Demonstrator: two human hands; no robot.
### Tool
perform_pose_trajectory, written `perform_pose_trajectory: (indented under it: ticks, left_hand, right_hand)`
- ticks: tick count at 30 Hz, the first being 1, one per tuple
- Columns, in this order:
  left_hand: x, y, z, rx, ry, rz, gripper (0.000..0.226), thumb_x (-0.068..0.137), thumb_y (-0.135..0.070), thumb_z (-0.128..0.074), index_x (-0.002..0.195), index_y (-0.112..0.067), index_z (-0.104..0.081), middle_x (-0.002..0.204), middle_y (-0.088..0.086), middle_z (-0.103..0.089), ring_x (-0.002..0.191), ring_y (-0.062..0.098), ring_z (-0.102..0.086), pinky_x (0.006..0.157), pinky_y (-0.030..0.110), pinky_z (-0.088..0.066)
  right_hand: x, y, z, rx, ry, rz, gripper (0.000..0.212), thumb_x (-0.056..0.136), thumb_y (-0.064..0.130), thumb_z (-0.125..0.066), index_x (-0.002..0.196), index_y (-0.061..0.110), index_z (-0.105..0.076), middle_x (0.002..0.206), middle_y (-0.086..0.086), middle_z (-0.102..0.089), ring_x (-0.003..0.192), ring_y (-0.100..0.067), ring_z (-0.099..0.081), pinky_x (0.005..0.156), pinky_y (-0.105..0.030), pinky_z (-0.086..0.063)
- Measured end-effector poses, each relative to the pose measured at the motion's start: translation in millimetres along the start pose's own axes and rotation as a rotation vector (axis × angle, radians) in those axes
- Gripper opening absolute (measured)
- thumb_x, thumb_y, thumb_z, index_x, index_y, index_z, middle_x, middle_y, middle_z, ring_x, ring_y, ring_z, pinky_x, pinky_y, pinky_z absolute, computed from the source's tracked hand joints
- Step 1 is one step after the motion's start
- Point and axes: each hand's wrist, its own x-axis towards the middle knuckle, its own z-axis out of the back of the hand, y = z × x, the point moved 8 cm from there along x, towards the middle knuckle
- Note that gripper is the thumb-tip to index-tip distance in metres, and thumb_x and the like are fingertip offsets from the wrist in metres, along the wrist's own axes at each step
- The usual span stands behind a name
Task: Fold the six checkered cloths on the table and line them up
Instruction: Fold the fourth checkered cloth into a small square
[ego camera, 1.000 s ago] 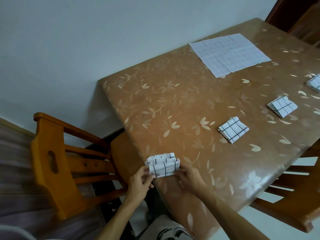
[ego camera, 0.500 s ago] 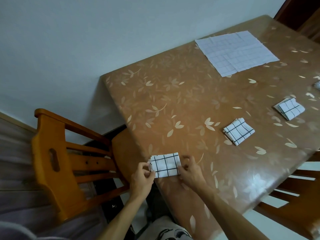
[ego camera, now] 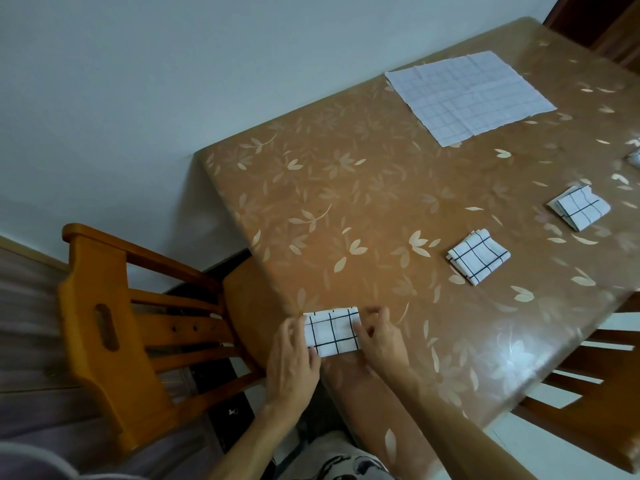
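A small folded checkered cloth lies flat at the near left corner of the brown table. My left hand pinches its left edge and my right hand pinches its right edge. Two more folded cloths, one at the centre right and one further right, lie in a row toward the right. A sliver of another folded cloth shows at the right frame edge. At the far side an unfolded checkered cloth is spread flat.
A wooden chair stands at the table's left end, its seat tucked under the corner. Another wooden chair stands at the near right side. A pale wall runs behind the table.
The cloth between my hands went from a raised, half-folded bundle to a flat folded rectangle on the table. Both hands stayed at its two ends.
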Motion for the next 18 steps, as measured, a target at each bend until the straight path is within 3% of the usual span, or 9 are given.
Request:
perform_pose_trajectory:
  ticks: [2, 5, 10, 14, 18]
  left_hand:
    - [2, -22, 0, 0.14, -0.063, -0.222, 0.058, 0.084, -0.018, -0.067, 0.138, -0.016, -0.045, 0.141, 0.012, -0.048, 0.128, 0.025, -0.049, 0.102, 0.038, -0.05]
    - [6, -42, -20, 0.241, -0.007, -0.436, 0.055, 0.079, -0.01, -0.072, 0.131, -0.016, -0.053, 0.144, 0.015, -0.051, 0.133, 0.031, -0.049, 0.105, 0.048, -0.046]
    - [18, -27, -47, 0.345, 0.208, -0.374, 0.062, 0.09, -0.028, -0.066, 0.147, -0.014, -0.044, 0.156, 0.012, -0.038, 0.143, 0.027, -0.038, 0.114, 0.052, -0.036]
    - [15, -21, -55, 0.394, 0.273, -0.35, 0.07, 0.093, -0.035, -0.058, 0.154, -0.014, -0.029, 0.163, 0.013, -0.02, 0.151, 0.029, -0.02, 0.117, 0.056, -0.026]
    - [13, -16, -63, 0.396, 0.314, -0.302, 0.076, 0.096, -0.039, -0.051, 0.158, -0.015, -0.013, 0.165, 0.011, -0.008, 0.153, 0.028, -0.01, 0.117, 0.057, -0.023]
  right_hand:
    - [0, 1, -1, 0.003, -0.007, 0.001, 0.039, 0.094, 0.047, -0.054, 0.118, 0.017, -0.044, 0.081, 0.0, -0.066, 0.075, -0.019, -0.065, 0.065, -0.044, -0.055]
    - [0, 3, 0, 0.015, -0.012, 0.011, 0.039, 0.095, 0.046, -0.055, 0.117, 0.016, -0.044, 0.078, -0.001, -0.066, 0.072, -0.018, -0.066, 0.06, -0.039, -0.054]
    - [2, -1, -2, -0.027, -0.019, 0.009, 0.036, 0.096, 0.049, -0.051, 0.116, 0.02, -0.045, 0.081, 0.001, -0.068, 0.073, -0.017, -0.066, 0.06, -0.037, -0.053]
    - [-3, 7, -3, -0.13, -0.084, 0.043, 0.028, 0.098, 0.04, -0.049, 0.117, 0.019, -0.048, 0.099, -0.001, -0.068, 0.087, -0.02, -0.067, 0.065, -0.031, -0.052]
    - [-17, 37, -8, -0.463, -0.263, 0.442, 0.041, 0.086, 0.023, -0.062, 0.124, 0.01, -0.055, 0.12, -0.011, -0.06, 0.103, -0.03, -0.062, 0.085, -0.038, -0.054]
